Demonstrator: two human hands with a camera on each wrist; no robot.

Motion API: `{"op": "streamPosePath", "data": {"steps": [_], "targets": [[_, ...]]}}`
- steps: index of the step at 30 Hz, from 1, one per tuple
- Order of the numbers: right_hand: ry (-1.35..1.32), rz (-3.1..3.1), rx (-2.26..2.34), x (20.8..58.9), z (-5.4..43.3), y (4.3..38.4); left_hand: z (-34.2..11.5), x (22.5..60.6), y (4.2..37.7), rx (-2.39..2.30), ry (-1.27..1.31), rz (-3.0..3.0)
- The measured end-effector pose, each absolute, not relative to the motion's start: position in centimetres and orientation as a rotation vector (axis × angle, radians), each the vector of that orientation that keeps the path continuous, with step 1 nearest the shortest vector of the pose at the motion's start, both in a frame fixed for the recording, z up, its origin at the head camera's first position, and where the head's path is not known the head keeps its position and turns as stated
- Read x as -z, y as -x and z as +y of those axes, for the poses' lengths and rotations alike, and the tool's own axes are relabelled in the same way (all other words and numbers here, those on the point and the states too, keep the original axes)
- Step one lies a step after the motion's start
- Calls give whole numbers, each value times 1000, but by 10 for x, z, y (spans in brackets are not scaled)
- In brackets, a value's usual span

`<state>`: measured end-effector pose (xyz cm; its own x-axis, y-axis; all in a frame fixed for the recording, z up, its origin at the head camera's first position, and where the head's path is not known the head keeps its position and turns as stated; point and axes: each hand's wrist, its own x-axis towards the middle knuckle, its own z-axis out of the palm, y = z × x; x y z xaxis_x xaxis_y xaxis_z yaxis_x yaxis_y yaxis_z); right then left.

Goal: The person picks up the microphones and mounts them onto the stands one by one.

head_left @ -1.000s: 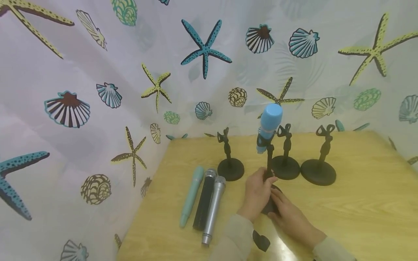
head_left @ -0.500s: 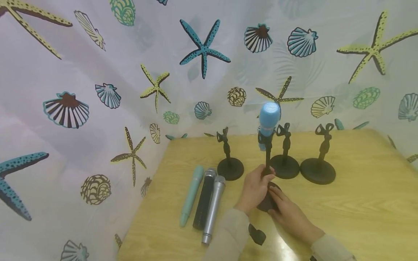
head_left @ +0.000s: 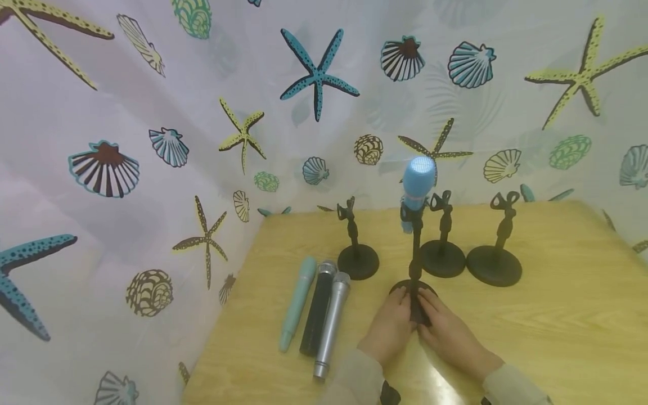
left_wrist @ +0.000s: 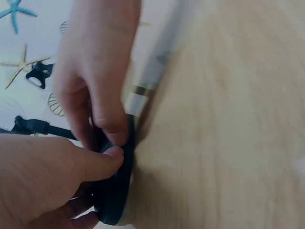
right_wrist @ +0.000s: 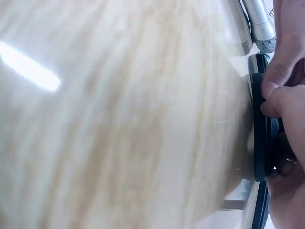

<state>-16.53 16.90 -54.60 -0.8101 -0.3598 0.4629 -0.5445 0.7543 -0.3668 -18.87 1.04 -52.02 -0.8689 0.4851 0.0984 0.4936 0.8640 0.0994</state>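
Currently my left grip and right grip pinch black stand by its base at tabletop, blue microphone clipped in; positioning step, I judge; next calls for level release.

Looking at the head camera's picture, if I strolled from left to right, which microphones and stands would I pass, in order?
Mint-green microphone, black microphone, silver microphone, leftmost empty stand, blue microphone held in the front stand, middle empty stand, rightmost empty stand.
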Motion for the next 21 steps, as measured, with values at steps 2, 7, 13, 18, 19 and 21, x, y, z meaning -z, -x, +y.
{"op": "streamPosePath", "data": {"steps": [2, 7, 13, 18, 19, 21], "targets": [[-687, -2611, -703, 544, 169, 166, 11, 523, 187, 90, 794, -2911], [-691, -2655, -674, 541, 169, 170, 9, 525, 188, 72, 794, -2840], [-729, -2650, -626, 539, 167, 178, 8, 526, 194, 60, 787, -2824], [-747, -2666, -579, 537, 167, 186, 8, 520, 201, 28, 774, -2857], [-751, -2668, -568, 537, 167, 188, 8, 519, 203, 23, 771, -2872], [-762, -2664, -560, 536, 167, 192, 8, 519, 207, 15, 770, -2887]]}}
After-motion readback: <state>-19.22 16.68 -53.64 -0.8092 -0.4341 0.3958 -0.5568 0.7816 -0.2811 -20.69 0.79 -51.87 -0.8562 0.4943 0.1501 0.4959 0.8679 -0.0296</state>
